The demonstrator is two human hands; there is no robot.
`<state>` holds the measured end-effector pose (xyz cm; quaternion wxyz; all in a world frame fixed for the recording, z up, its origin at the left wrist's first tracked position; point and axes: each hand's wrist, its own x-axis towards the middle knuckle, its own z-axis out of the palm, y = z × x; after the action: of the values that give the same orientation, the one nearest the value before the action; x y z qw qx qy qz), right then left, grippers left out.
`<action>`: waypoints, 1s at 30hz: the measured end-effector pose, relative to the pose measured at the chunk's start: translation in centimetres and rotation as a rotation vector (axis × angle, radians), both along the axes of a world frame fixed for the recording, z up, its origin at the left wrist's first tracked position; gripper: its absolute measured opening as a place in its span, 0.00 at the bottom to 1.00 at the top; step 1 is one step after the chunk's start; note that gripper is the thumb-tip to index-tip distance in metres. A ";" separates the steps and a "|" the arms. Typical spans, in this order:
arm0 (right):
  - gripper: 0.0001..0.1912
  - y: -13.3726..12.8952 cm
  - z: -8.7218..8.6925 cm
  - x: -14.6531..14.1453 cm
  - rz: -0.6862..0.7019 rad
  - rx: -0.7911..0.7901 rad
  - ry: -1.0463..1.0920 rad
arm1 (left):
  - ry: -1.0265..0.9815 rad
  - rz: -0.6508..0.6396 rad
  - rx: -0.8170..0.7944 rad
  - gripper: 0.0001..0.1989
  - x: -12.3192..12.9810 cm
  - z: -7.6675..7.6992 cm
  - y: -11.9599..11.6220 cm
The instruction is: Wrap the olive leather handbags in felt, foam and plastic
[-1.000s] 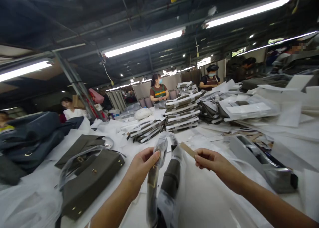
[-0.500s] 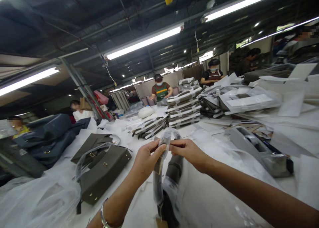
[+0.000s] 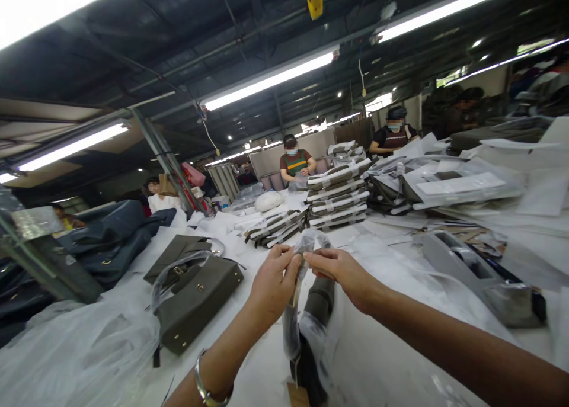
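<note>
A dark handbag [image 3: 320, 297] stands on the table in front of me, its looped handle [image 3: 291, 330] wrapped in clear plastic film. My left hand [image 3: 278, 279] pinches the wrapped handle near its top between thumb and fingers. From the other side my right hand [image 3: 338, 271] pinches at the same spot, its fingertips nearly meeting the left ones. A brown tag [image 3: 297, 395] hangs from a string below the handle. To the left lies an olive handbag [image 3: 200, 303] on its side, with gold studs and a film-wrapped handle.
A grey tape dispenser [image 3: 480, 279] sits at the right. Ahead rise stacked bag pieces [image 3: 338, 196] with white wrapping. Thin white plastic [image 3: 89, 353] spreads at the left, before a heap of dark blue bags [image 3: 120, 235]. Co-workers [image 3: 297, 158] are across the table.
The whole view has shifted a little, so the scene sits further right. Both hands stay at the wrapped handle, with fingertips slightly closer together.
</note>
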<state>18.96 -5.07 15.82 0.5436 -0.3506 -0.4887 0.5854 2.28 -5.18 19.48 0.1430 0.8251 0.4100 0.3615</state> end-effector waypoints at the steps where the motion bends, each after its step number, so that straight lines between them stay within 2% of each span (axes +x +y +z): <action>1: 0.21 0.0 -0.2 -0.1 -0.009 0.007 -0.003 | -0.031 -0.015 -0.019 0.17 0.0 -0.2 0.0; 4: 0.23 0.2 -0.7 -0.3 -0.043 0.046 -0.032 | -0.213 0.011 -0.151 0.18 0.0 -0.9 0.3; 7: 0.24 0.5 -0.8 -0.3 -0.061 0.064 -0.083 | -0.481 0.076 -0.364 0.39 0.2 -1.3 0.5; 9: 0.24 0.5 -0.4 0.0 -0.032 0.068 -0.105 | -0.628 0.034 -0.486 0.48 0.4 -1.3 0.3; 11: 0.24 0.4 0.0 0.5 0.053 0.040 -0.045 | -0.731 -0.023 -0.539 0.52 0.5 -1.3 0.1; 14: 0.30 0.1 -0.2 1.4 0.282 -0.072 0.173 | -0.800 -0.019 -0.527 0.54 0.4 -1.3 -0.1; 15: 0.30 0.0 -0.4 1.6 0.333 -0.111 0.242 | -0.808 -0.009 -0.516 0.53 0.3 -1.3 -0.2; 17: 0.23 -0.2 -1.1 1.7 0.350 -0.130 0.315 | -0.799 0.006 -0.495 0.48 0.3 -1.5 -0.2; 20: 0.13 -0.6 -1.8 1.0 0.243 -0.058 0.291 | -0.752 -0.001 -0.468 0.38 0.3 -1.6 -0.2; 25: 0.17 -1.0 -1.6 -0.5 0.044 0.027 0.148 | -0.575 -0.002 -0.298 0.17 0.5 -1.6 -0.4; 30: 0.19 -0.9 -1.7 -1.6 -0.095 0.088 0.085 | -0.408 0.141 -0.066 0.13 1.1 -1.5 -1.1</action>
<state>17.35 -5.94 14.12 0.6059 -0.3240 -0.4731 0.5514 3.38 -6.27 17.96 0.2243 0.6992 0.4407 0.5164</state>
